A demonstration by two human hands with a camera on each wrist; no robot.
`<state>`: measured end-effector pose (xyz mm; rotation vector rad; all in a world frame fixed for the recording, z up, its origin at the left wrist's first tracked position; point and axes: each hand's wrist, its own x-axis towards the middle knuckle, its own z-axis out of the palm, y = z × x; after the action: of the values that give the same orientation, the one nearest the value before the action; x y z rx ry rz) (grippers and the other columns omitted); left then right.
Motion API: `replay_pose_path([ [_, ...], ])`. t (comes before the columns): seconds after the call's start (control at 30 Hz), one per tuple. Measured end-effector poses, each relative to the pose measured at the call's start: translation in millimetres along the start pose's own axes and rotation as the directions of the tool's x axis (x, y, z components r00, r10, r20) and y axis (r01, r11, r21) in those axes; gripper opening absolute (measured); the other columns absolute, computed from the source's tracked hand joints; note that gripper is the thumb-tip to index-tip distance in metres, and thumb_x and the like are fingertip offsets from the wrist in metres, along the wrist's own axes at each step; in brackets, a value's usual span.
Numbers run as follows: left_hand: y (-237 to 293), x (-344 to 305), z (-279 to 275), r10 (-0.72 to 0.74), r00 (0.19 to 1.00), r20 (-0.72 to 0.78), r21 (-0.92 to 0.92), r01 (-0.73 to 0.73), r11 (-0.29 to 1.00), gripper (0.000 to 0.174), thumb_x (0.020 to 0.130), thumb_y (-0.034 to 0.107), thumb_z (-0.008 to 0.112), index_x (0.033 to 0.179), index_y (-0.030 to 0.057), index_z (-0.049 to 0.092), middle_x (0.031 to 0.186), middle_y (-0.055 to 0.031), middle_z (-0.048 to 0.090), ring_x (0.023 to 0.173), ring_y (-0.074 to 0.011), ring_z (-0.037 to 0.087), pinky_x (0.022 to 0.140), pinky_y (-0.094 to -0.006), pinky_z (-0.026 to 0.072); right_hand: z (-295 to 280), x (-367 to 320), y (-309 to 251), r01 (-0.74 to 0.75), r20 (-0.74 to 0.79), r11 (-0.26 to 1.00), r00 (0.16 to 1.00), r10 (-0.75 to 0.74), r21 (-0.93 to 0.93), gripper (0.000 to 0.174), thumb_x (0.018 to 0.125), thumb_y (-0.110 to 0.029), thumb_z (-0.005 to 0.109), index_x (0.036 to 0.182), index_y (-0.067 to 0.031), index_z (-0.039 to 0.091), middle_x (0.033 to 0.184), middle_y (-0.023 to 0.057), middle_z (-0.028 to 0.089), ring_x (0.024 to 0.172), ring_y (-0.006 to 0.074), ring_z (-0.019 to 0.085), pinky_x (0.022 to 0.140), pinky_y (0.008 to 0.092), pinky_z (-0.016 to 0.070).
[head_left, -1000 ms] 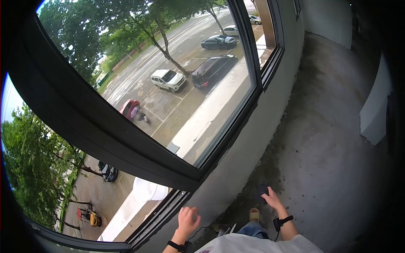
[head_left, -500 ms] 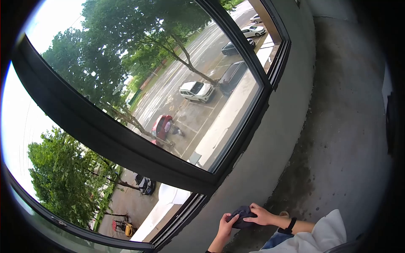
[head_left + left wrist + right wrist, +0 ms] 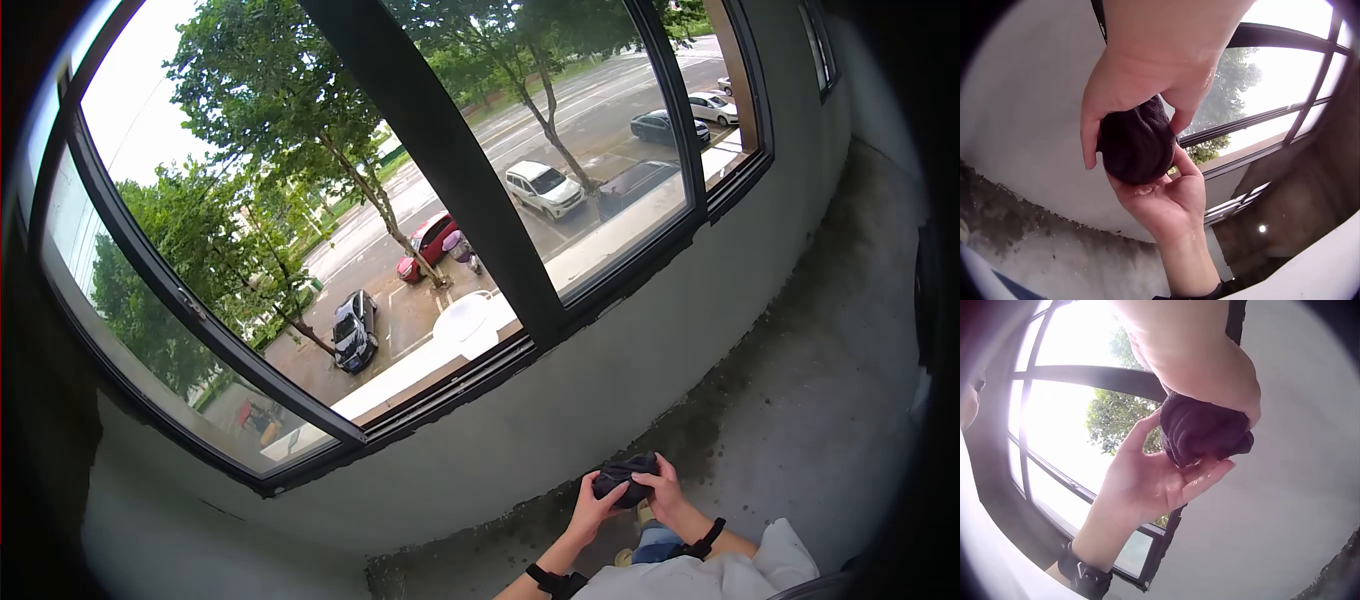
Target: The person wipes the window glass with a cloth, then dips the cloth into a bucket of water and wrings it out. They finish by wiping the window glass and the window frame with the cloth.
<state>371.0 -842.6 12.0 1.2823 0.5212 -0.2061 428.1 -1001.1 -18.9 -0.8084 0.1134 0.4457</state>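
A dark, bunched-up cloth (image 3: 622, 482) is held in front of the body, close to the wall below the window. My left hand (image 3: 590, 512) grips its left side, thumb on top. From the other side my right hand (image 3: 664, 494) grips it, its thumb also across the top. The left wrist view shows soft folds in the cloth (image 3: 1138, 140), with the right hand (image 3: 1169, 203) cupped against its far end. In the right wrist view the left hand (image 3: 1147, 481) supports the cloth (image 3: 1204, 431) with spread fingers. Both palms partly hide it.
A dark-framed sliding window (image 3: 540, 330) has an open section at its middle. On the ledge outside lies a round white object (image 3: 466, 322). Below the window runs a grey wall (image 3: 480, 450), meeting a stained concrete floor (image 3: 780, 430). Parked cars and trees are outside.
A second ago the hands were apart, with a dark thing at the right hand. They have since come together on the cloth. The head view has swung left, showing more of the window.
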Motion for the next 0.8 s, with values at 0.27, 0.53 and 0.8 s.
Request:
replay_pose_path([
  [0.27, 41.1, -30.6, 113.6, 0.663, 0.723, 0.192, 0.387, -0.677, 0.626, 0.078, 0.081, 0.021, 0.088, 0.141, 0.0041, 0.041, 0.129, -0.0135, 0.057, 0.116, -0.0212, 0.062, 0.100, -0.0349, 0.0520, -21.7, -38.6, -96.3, 0.072, 0.212, 0.970, 0.970, -0.122, 0.230, 0.037, 0.095, -0.007, 0.068, 0.131, -0.0006, 0.060, 0.123, 0.0091, 0.068, 0.113, 0.0211, 0.067, 0.099, 0.0369, 0.0537],
  [0.53, 91.0, 1.1, 242.7, 0.509, 0.811, 0.288, 0.045, -0.542, 0.839, 0.048, 0.085, 0.000, 0.080, 0.122, 0.0027, 0.050, 0.107, -0.0058, 0.063, 0.101, -0.0126, 0.064, 0.088, -0.0267, 0.0545, -97.4, -58.6, -175.4, 0.322, 0.075, 0.946, 0.943, -0.324, 0.042, 0.073, 0.099, -0.027, 0.071, 0.156, -0.0104, 0.028, 0.144, 0.0076, 0.051, 0.130, 0.0152, 0.052, 0.108, 0.0328, 0.0459],
  [0.8, 52.6, 44.5, 390.0, 0.161, 0.942, 0.293, 0.039, -0.180, 0.983, 0.043, 0.095, 0.026, 0.076, 0.125, 0.0019, 0.057, 0.106, -0.0056, 0.067, 0.097, -0.0118, 0.065, 0.087, -0.0272, 0.0532, -193.5, -82.0, -277.2, 0.328, 0.203, 0.930, 0.912, -0.358, 0.167, 0.092, 0.093, -0.031, 0.069, 0.166, -0.0155, 0.015, 0.161, 0.0084, 0.034, 0.146, 0.0213, 0.039, 0.120, 0.0367, 0.0311],
])
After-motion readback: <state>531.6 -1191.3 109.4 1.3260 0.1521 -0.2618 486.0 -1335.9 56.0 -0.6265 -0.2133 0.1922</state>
